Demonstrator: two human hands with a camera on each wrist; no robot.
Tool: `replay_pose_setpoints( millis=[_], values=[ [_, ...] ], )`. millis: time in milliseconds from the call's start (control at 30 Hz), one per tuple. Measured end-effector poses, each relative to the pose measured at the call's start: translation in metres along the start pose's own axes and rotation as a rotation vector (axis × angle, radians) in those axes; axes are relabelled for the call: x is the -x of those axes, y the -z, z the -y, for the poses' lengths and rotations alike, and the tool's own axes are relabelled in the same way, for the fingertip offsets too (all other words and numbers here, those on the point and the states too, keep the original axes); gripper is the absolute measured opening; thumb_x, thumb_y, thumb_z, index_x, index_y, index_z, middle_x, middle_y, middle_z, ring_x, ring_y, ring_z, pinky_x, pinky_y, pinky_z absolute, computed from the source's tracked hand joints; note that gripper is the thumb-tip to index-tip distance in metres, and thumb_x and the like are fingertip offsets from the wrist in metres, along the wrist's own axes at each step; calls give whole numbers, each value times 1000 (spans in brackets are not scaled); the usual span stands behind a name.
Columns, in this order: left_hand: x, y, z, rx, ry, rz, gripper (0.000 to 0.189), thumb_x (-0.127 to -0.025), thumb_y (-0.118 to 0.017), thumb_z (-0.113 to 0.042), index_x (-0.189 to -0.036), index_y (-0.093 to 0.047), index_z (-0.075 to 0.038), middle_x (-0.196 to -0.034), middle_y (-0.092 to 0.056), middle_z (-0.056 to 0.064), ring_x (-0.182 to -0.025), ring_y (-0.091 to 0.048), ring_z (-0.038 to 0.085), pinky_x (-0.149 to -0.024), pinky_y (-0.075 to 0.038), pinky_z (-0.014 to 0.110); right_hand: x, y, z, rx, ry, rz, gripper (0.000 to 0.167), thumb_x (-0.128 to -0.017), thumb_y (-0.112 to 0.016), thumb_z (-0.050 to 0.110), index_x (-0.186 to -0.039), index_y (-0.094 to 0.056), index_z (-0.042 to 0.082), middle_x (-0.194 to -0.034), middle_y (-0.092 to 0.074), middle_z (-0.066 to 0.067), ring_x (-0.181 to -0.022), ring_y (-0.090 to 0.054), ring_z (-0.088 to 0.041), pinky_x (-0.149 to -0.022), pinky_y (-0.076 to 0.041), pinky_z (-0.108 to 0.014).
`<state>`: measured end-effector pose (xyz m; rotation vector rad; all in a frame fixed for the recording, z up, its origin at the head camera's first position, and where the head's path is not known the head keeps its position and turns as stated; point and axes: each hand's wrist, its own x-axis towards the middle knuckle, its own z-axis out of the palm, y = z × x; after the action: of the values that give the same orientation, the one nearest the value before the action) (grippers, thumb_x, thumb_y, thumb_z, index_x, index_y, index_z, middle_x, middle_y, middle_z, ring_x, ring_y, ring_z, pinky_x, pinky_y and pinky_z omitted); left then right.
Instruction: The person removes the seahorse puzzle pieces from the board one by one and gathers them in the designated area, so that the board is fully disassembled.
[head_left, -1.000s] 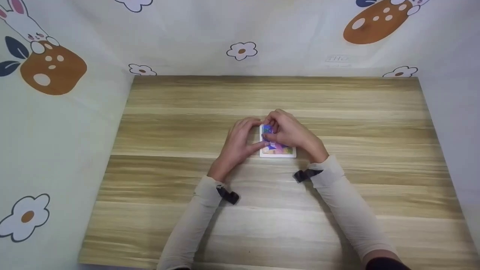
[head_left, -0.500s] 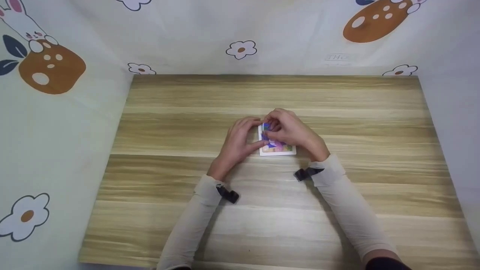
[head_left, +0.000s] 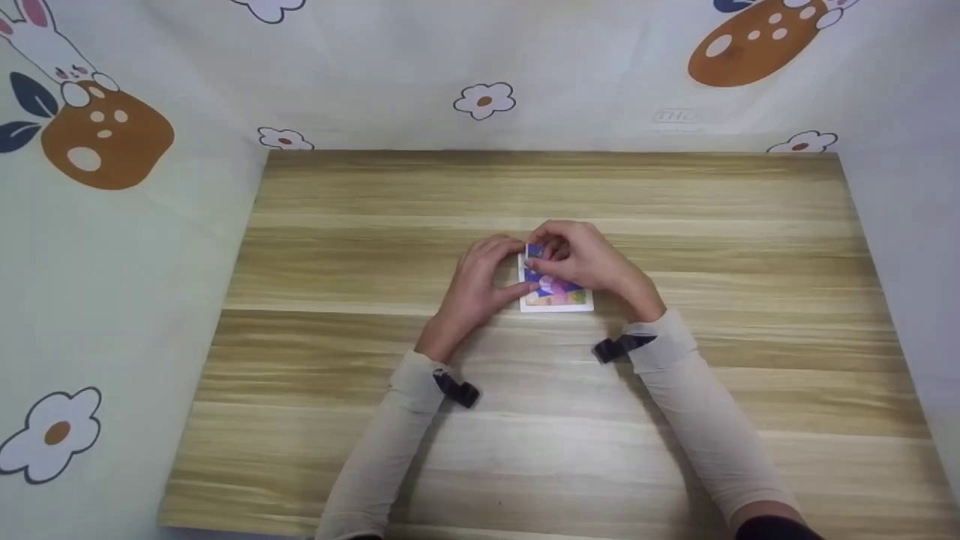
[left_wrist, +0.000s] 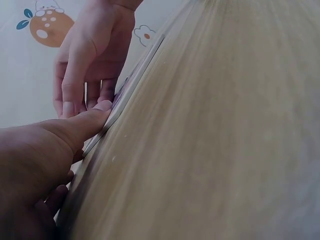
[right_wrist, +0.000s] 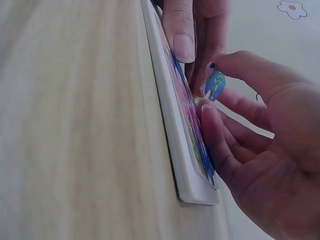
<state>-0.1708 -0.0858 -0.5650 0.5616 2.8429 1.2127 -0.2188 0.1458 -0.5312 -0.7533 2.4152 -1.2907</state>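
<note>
A small jigsaw puzzle (head_left: 559,298) with a white frame and a colourful blue and pink picture lies flat on the table. My left hand (head_left: 480,281) grips its left side, thumb on the picture and index fingertip at the far left corner. Over the upper part of the puzzle, my right hand (head_left: 581,255) pinches a small jigsaw piece (right_wrist: 214,85) between thumb and index finger. That piece shows blue, pink and green and stands tilted, close above the picture in the right wrist view. The right hand covers the puzzle's upper right part in the head view.
The wood-grain tabletop (head_left: 337,247) surrounds the puzzle. A pale cloth wall (head_left: 375,75) printed with flowers and rabbits rises at the table's back and sides. Each wrist wears a black camera, such as the left one's camera (head_left: 457,390).
My right hand and wrist have shifted slightly to the right, with the thumb a little higher over the picture. The left hand keeps its place on the puzzle.
</note>
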Motion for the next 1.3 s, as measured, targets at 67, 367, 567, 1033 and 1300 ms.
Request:
replay_pose_setpoints(
  millis=[67,367,567,1033,1300],
  values=[
    [0,1,0,16,11,9,66,-89,-89,-45,-146,-66,-20,-153,-64,1,-152,-49,25,-131,-31,53,1,2,0,-13,-8,0,33,-98,-83,22,-126,-75,6,-105,-77,-8,-91,-73,-19,-80,-62,-26],
    [-1,6,4,119,41,28,65,-90,-90,-35,-147,-66,-16,-155,-63,2,-151,-51,23,-132,-35,43,10,12,-2,-59,27,-71,33,-96,-86,22,-124,-79,7,-109,-76,-10,-93,-75,-21,-80,-62,-21],
    [-1,7,6,112,44,33,65,-91,-90,-36,-147,-65,-15,-154,-63,4,-151,-52,24,-131,-35,43,21,22,-7,-42,17,-122,29,-95,-85,18,-122,-80,8,-111,-74,-12,-97,-73,-22,-85,-62,-19],
    [-2,9,12,106,-8,25,65,-89,-92,-35,-144,-67,-12,-151,-66,7,-146,-56,28,-129,-38,46,53,45,-25,101,-63,-213,29,-92,-88,14,-118,-79,4,-105,-75,-11,-92,-73,-22,-78,-59,-17],
    [-3,9,12,105,-5,28,64,-90,-90,-37,-145,-67,-14,-152,-66,6,-147,-56,26,-130,-37,45,51,50,-25,176,-101,-160,31,-91,-90,17,-116,-79,2,-106,-74,-13,-93,-73,-26,-78,-58,-27]
  ],
)
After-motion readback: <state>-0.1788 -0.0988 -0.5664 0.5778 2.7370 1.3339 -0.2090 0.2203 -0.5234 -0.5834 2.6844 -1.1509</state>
